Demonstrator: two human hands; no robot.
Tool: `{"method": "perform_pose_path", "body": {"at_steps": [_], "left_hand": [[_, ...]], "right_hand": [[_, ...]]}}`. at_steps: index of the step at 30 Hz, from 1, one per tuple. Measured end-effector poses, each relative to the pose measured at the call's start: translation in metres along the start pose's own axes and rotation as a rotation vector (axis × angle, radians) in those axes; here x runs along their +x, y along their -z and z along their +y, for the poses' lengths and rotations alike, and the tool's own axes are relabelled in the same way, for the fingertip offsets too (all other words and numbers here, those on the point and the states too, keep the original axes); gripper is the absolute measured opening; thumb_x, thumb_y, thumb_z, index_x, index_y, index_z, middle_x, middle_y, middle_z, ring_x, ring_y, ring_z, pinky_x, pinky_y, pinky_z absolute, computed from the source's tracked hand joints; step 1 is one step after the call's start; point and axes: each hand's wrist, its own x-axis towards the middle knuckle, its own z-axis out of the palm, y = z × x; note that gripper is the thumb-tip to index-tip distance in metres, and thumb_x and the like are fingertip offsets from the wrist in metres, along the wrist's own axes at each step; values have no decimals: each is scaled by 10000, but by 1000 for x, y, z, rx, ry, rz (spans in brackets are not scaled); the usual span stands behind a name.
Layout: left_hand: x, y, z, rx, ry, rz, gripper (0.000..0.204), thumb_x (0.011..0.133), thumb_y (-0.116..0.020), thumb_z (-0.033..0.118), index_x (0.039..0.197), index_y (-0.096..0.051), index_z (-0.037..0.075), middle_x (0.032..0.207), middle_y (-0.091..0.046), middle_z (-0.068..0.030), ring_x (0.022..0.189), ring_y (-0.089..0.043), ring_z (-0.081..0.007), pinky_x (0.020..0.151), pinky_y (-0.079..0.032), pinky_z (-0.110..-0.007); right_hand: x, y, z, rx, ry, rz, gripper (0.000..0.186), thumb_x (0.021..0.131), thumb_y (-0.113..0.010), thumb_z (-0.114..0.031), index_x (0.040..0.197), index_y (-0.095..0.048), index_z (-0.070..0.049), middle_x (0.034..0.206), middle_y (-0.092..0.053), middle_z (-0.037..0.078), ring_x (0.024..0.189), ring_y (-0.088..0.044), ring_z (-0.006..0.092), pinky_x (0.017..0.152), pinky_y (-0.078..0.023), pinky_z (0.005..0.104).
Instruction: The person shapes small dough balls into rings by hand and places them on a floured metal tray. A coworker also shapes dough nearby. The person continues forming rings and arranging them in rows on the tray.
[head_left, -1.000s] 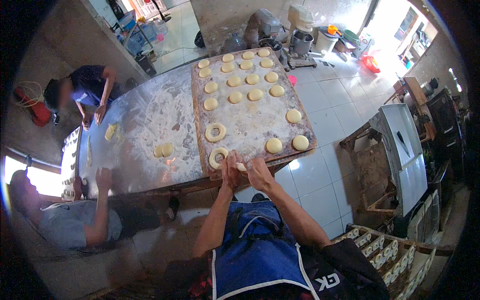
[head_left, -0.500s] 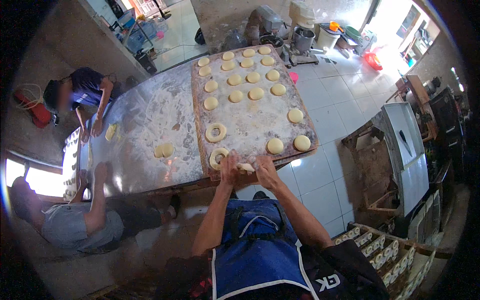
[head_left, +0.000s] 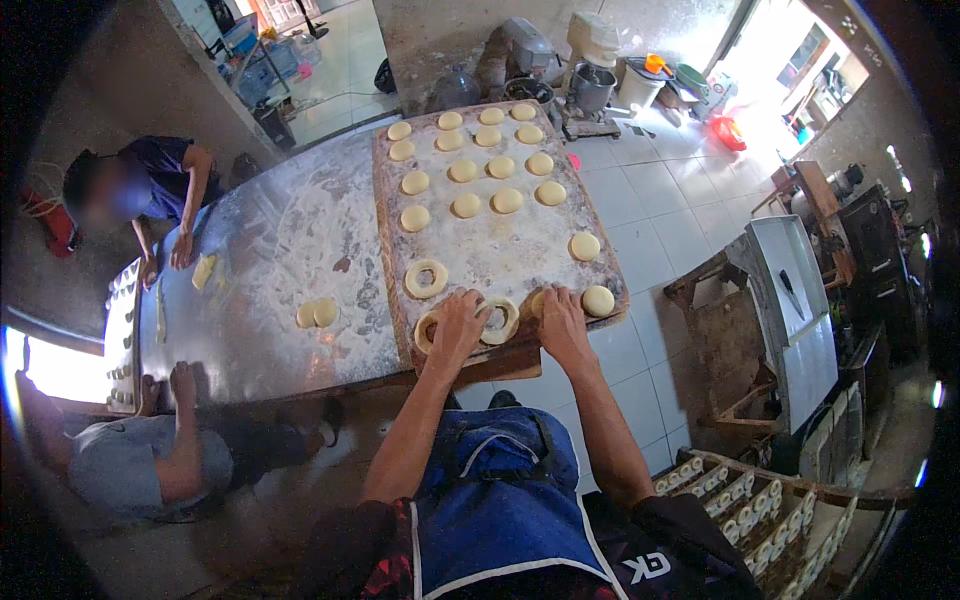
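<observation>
On the floured wooden board (head_left: 510, 250), a dough ring (head_left: 508, 330) lies near the front edge. My left hand (head_left: 457, 330) bends its fingers onto the left side of this ring. It also covers part of a second dough ring (head_left: 423, 340). Behind that sits a third dough ring (head_left: 427, 279). My right hand (head_left: 562, 322) is curled over a round dough ball (head_left: 540, 302), mostly hidden by the fingers. Just right of it rests another dough ball (head_left: 598, 301). Several smooth pale dough balls (head_left: 507, 201) stand in rows farther back.
Left of the board, a floured metal table (head_left: 260, 290) holds two touching dough balls (head_left: 316, 313). Two co-workers, one in a dark shirt (head_left: 165, 175) and one in grey (head_left: 140, 465), work at its far left. A rack of dough rings (head_left: 770, 520) stands lower right; mixers (head_left: 592, 75) stand behind.
The dough piece between my hands is now a ring lying on the board. My right hand has moved right, onto a dough ball; my left stays near the rings.
</observation>
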Motion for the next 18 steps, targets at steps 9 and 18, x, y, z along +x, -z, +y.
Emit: {"method": "perform_pose_path", "body": {"at_steps": [9,18], "left_hand": [[-20,45,1,-113,24,302,282,814,-709,210,1021,-634,34,1007,-619,-169,936,-600,-347,842,-477,-441],[-119,167,-136,-212,606,507,133,864,-625,73,979,-629,7,913,-626,-137,819,-623,-284,715,-498,-379]], "right_hand": [[22,27,-4,353,-244,-294,407,692,-783,-134,1040,-613,-10,832,-636,168,821,-621,326,742,-496,442],[118,-104,-200,649,294,-503,271,729,-715,-145,955,-645,-13,800,-681,147,774,-660,330,716,-508,439]]}}
